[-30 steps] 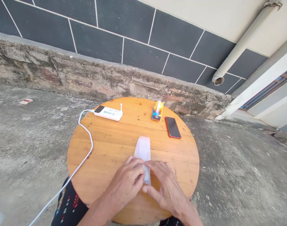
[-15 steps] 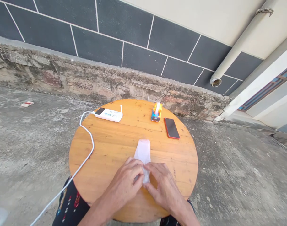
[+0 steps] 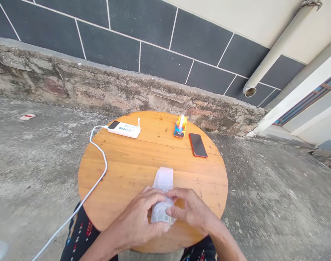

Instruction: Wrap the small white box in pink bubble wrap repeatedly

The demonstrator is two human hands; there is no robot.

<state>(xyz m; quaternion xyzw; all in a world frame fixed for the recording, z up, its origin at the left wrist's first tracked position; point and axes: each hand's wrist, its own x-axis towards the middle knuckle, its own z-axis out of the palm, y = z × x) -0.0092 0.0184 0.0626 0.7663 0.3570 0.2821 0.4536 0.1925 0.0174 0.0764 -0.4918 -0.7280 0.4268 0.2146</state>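
1. White plastic wrap lay just off the tabletop's centre toward five o'clock.
2. Within a second its far end had drawn toward six o'clock; folding seemed under way.
3. Left hand: thumb and fingers wide apart around it.
4. Right hand: half-curled fingers touched it, grip unclear.

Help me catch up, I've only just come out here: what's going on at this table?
A person has both bare hands on a whitish translucent wrap at the near side of a round wooden table. The left hand and right hand meet it from either side, its far end lying flat beyond the fingers. Farther back stand a blue and yellow tape dispenser, a red-edged smartphone lying beside it, and a white device with a white cable attached.
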